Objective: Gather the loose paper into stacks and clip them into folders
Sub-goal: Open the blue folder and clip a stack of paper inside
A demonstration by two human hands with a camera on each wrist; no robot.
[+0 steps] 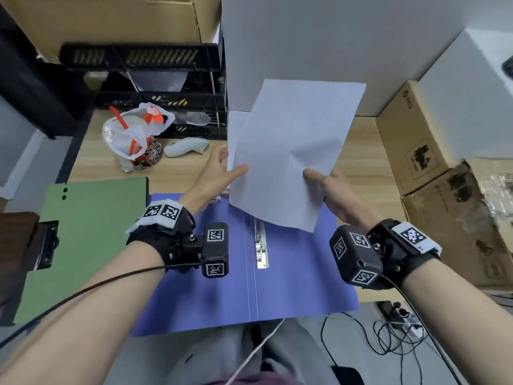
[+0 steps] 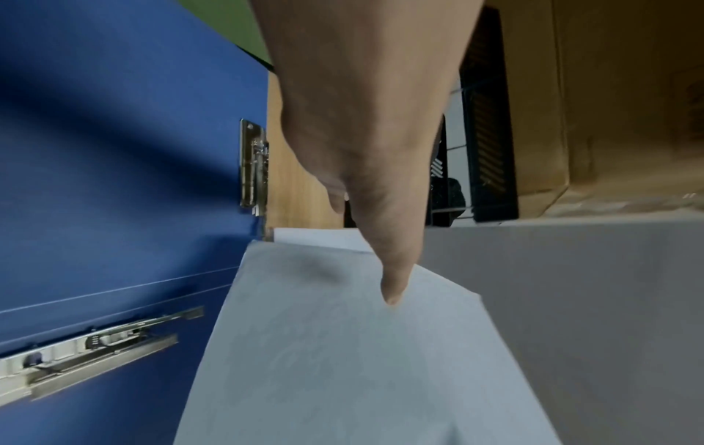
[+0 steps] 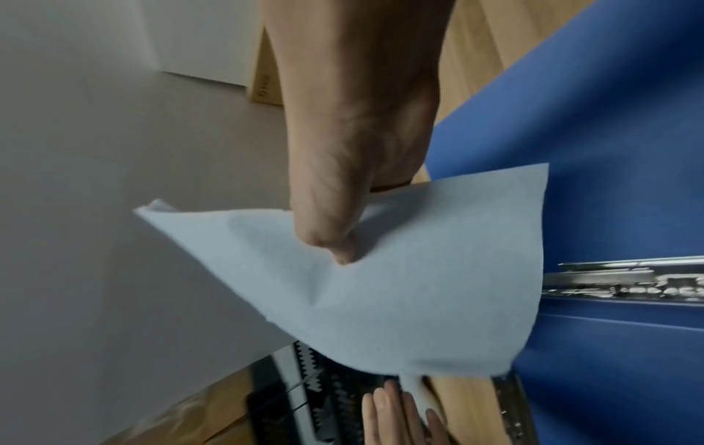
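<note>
I hold white paper (image 1: 291, 151) up at a tilt over the open blue folder (image 1: 291, 287). My right hand (image 1: 330, 187) pinches its lower right edge, with the thumb creasing the paper (image 3: 400, 286). My left hand (image 1: 219, 168) holds the left edge, thumb on the front of the paper (image 2: 343, 361) and fingers behind it. The folder's metal clip (image 1: 261, 245) lies along the spine, partly under the paper's bottom corner. Another white sheet (image 1: 235, 126) lies on the desk behind. A green folder (image 1: 83, 232) lies closed at the left.
A plastic bag with a cup (image 1: 136, 134) and a white controller (image 1: 186, 147) sit at the back left before a black tray rack (image 1: 155, 79). A white box (image 1: 319, 51) stands behind, cardboard boxes (image 1: 410, 134) at the right. Cables (image 1: 388, 337) lie on the floor.
</note>
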